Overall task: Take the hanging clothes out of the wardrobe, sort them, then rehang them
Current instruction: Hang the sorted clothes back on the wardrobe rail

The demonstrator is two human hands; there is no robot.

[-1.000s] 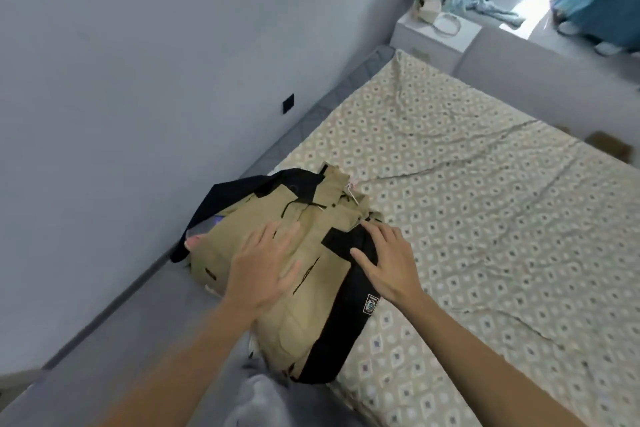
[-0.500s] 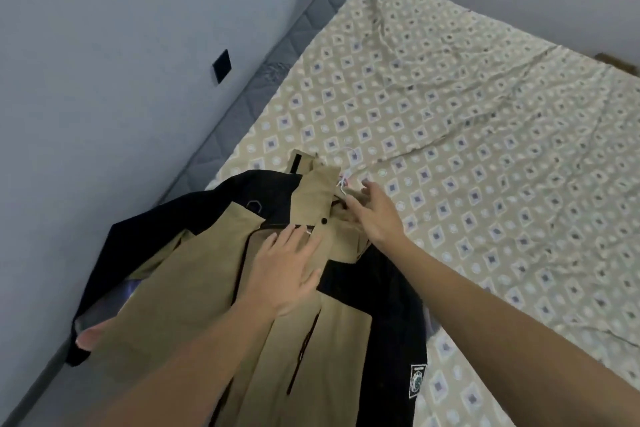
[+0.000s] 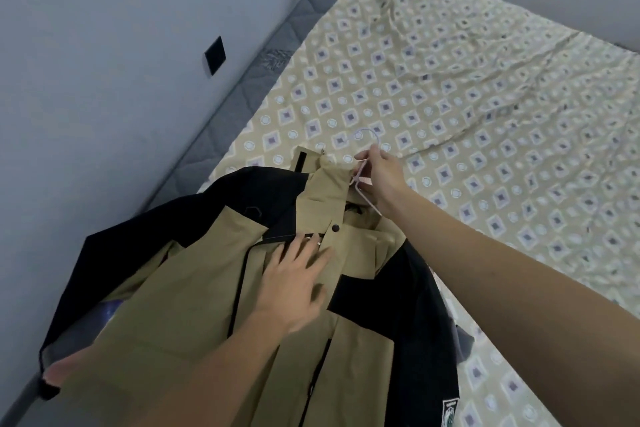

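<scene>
Nearest the camera: khaki-and-black jacket (image 3: 194, 315), spread front-up over the near edge of the bed, one black sleeve trailing toward the wall side, a small logo patch (image 3: 449, 416) low on the other sleeve.

On the chest panel: left hand (image 3: 294, 291), laid flat with fingers straight and slightly spread, pressing the fabric just below the snap button (image 3: 335, 227); nothing grasped.

At the collar: right hand (image 3: 379, 180), fingers curled and pinching the neck of a pale wire hanger (image 3: 363, 163); hook now clear of the collar and standing over the sheet, one thin arm of the hanger showing beside the wrist. Half a second earlier, same hand at the collar with only a trace of the hanger showing; one second earlier, both palms resting on the bundled jacket.

Reading of the change: hanger being drawn out through the neck opening while the left hand pins the garment down. Judged step: freeing this jacket for sorting; rehanging not yet begun.

Beyond the hands: patterned sheet (image 3: 467, 107), creased, covering the grey quilted mattress (image 3: 291, 35).

Farthest: grey wall with a dark socket plate (image 3: 214, 55).
</scene>
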